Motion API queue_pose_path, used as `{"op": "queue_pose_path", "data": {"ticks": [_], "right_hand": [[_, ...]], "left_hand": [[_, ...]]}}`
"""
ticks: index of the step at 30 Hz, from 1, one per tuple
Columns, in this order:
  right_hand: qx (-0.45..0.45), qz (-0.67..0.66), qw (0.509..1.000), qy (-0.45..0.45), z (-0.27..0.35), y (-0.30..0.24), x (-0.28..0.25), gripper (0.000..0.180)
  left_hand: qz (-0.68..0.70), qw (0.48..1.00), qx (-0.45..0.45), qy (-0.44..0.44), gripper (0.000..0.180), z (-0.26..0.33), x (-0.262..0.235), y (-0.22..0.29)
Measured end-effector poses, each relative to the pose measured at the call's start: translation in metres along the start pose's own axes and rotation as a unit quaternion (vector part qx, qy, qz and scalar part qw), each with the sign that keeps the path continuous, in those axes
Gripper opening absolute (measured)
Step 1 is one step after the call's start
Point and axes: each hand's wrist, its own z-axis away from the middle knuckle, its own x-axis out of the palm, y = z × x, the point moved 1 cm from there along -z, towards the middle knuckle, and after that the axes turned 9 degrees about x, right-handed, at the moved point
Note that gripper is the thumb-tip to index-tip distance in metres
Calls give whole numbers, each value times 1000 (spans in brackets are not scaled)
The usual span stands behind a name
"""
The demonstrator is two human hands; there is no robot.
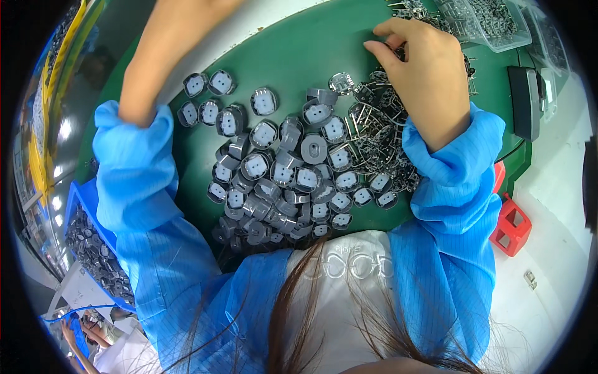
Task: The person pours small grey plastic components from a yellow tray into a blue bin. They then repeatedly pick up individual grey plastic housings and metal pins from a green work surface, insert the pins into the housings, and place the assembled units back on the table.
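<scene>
The left hand point(193, 11) is at the upper left, cut off by the top edge; its fingers are out of frame, so its grip cannot be determined. The right hand point(428, 59), upper right, is bent over pronged metal parts point(389, 134), thumb and index fingertips slightly apart; a dark piece shows beneath the fingers, but whether it is gripped cannot be determined. The metal parts lie heaped right of centre on the green counter point(299, 50). Grey housings point(307, 179), many showing pale faces, are piled at centre, adjoining that heap; several lie apart toward the upper left. A clear tray point(511, 47) of metal parts is at the upper right; a blue bin point(92, 201) of dark pieces, lower left.
</scene>
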Motion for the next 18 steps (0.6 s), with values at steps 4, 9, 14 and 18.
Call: {"op": "queue_pose_path", "data": {"ticks": [4,9,14,18], "right_hand": [[36,-147,988,29,1,-9,-1,31],[72,-259,963,-31,-3,-33,-15,19],[30,-254,966,28,-5,-52,-36,19],[28,-315,949,0,-7,-36,-20,17]], "left_hand": [[389,891,68,-221,39,-6,-4,49],[407,892,18,-197,27,1,9,56],[460,851,-174,-182,28,-2,1,43],[548,800,-201,-140,33,-5,-10,50]]}}
